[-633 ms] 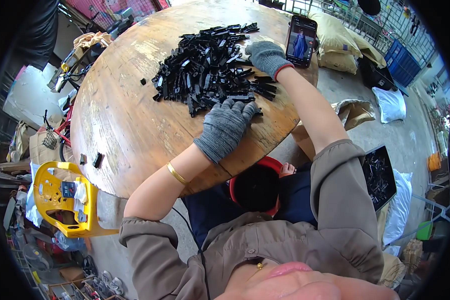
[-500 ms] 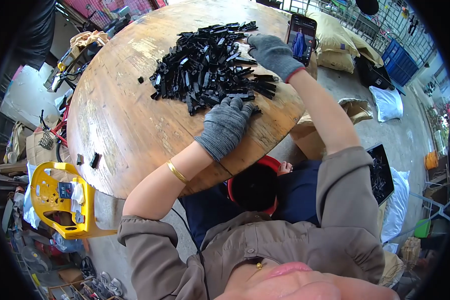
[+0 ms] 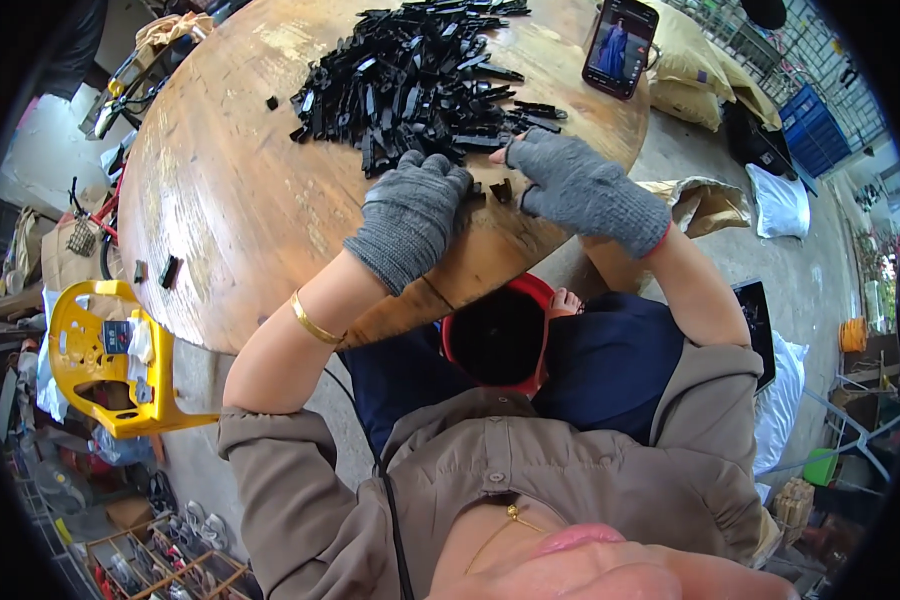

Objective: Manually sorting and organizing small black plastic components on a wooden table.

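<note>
A heap of small, narrow black plastic pieces [image 3: 410, 85] covers the far middle of the round wooden table [image 3: 220, 200]. My left hand [image 3: 410, 215], in a grey knit glove, is closed at the heap's near edge. Its fingertips are bent down out of sight, and dark bits show beside its thumb side. My right hand [image 3: 595, 190], gloved in grey with a red cuff edge, is at the heap's near right with its fingers apart. One bare fingertip points toward the heap. A loose black piece [image 3: 502, 190] lies on the wood between both hands.
A phone [image 3: 621, 48] stands at the table's far right. Below the near edge, a red bucket [image 3: 545, 290] with a dark inside sits between my legs. A yellow plastic chair [image 3: 80, 350] is at left, stuffed sacks [image 3: 685, 65] at far right. Two loose pieces lie at the table's left.
My right hand has come back from the heap's far right side toward me, nearer my left hand. A loose black piece now shows between the hands. The whole view has shifted slightly.
</note>
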`<state>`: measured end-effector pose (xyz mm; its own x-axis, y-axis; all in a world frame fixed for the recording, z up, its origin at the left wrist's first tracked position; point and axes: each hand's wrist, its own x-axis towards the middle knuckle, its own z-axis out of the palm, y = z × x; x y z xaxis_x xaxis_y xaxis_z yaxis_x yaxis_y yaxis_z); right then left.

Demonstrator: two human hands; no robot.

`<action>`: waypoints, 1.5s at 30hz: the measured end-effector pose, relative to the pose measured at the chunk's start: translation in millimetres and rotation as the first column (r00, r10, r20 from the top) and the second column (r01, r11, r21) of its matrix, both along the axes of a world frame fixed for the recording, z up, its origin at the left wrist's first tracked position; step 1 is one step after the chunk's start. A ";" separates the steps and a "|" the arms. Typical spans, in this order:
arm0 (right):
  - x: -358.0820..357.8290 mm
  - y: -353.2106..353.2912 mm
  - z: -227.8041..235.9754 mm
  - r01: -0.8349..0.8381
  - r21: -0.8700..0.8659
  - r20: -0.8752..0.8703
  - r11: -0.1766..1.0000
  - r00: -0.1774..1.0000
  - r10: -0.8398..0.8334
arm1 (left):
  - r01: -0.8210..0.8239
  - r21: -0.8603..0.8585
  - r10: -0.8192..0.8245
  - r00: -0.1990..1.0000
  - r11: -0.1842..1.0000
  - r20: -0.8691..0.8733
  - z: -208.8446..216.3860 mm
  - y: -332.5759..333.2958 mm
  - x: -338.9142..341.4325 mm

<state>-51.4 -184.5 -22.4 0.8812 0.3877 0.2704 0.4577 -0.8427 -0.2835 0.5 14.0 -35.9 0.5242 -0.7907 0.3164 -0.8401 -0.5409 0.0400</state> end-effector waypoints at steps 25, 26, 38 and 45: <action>-6.9 1.6 -11.8 0.065 -0.117 0.145 0.991 0.988 -0.048 | -0.048 -0.072 0.029 0.969 0.996 -0.244 -0.8 8.1 -12.6; -6.2 1.0 -11.7 0.075 -0.115 0.155 0.991 0.986 -0.056 | -0.015 -0.067 -0.002 0.971 0.998 -0.238 3.7 8.2 -11.2; 4.8 -10.0 -22.4 0.133 0.245 0.076 0.960 0.985 -0.156 | -0.290 -0.316 -0.235 0.282 0.903 -0.930 16.0 0.0 -4.1; -8.8 -3.1 3.8 0.550 0.791 -0.602 0.268 0.777 0.183 | -0.255 -0.368 -0.285 0.309 0.894 -0.908 14.0 -2.2 -9.5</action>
